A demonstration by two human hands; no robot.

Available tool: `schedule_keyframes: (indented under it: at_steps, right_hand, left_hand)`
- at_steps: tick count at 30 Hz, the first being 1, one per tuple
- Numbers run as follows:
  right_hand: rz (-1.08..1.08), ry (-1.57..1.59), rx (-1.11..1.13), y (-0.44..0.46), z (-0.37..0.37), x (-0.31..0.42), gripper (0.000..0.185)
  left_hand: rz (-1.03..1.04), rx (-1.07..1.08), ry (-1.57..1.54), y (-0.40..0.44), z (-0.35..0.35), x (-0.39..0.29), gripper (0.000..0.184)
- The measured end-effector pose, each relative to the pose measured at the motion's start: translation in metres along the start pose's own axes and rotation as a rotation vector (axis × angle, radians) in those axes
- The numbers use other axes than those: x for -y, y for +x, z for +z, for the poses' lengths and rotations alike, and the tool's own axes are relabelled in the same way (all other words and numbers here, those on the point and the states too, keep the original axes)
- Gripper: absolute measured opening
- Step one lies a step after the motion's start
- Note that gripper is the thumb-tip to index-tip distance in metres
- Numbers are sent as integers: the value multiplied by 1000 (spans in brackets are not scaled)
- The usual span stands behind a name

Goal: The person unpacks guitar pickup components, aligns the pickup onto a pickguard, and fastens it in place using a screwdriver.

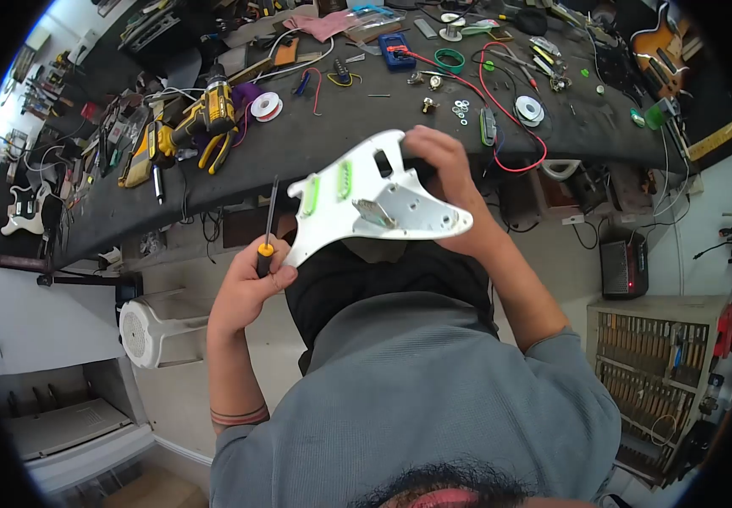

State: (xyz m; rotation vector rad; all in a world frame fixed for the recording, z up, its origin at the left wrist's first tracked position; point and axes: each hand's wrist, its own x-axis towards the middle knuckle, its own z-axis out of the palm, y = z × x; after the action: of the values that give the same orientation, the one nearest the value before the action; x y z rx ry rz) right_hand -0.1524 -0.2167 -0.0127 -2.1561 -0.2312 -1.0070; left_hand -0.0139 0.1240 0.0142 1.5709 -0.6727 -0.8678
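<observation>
A white guitar pickguard (323,218) with two green pickups and a metal switch part is held above the front edge of the dark bench. My left hand (251,284) is closed around a screwdriver (265,254) with a black and yellow handle, its shaft pointing up, and touches the pickguard's lower left corner. My right hand (444,165) grips the pickguard from behind at its right side, with part of the fingers hidden by it.
On the bench (340,127) lie a yellow drill (213,110), wire spools (266,106), a blue multimeter (396,52) with red leads, and small washers (461,110). A white stool (141,332) stands at left, a tool rack (649,372) at right.
</observation>
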Motion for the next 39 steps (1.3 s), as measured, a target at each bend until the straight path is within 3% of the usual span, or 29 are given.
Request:
schedule_keyframes:
  at_steps: [3,6,7,10,11,14,17,19,21,24,25,28,33,39]
  right_hand:
    - [-82,261,375,6,-21,13,39]
    - [224,445,496,-3,-27,38,33]
    - [264,440,506,-7,-27,37,33]
    - [677,715,389,-25,-11,25,41]
    - [656,716,335,-34,-1,12,49]
    - [879,854,350,-38,7,-13,52]
    - [947,824,271,-66,27,-49,49]
    - [1018,817,218,-70,30,-52,44]
    - [1031,827,179,-77,35,-51,41]
    - [1098,796,110,-81,37,-43,37]
    - [1126,770,91,-81,35,-41,36]
    - [1137,688,57,-71,25,-31,34]
    - [1092,535,83,-44,3,-5,32]
    - [995,369,176,-28,-5,10,31]
  left_hand:
    - [-61,125,-151,-11,3,2,41]
    - [-115,237,-327,-11,2,14,32]
    - [-143,246,-340,-9,2,16,31]
    - [-191,157,-281,7,6,27,35]
    - [-198,111,-226,17,5,31,33]
    - [-196,-22,-55,48,2,44,28]
    - [-181,-159,104,77,15,56,23]
    - [8,-264,349,90,25,65,21]
    - [165,-393,577,99,30,71,20]
    - [64,-537,550,91,32,65,22]
    - [138,-478,498,88,31,68,19]
    - [-61,-185,-172,68,45,49,18]
    - [71,-56,42,59,74,29,33]
    - [66,-83,136,56,76,7,28]
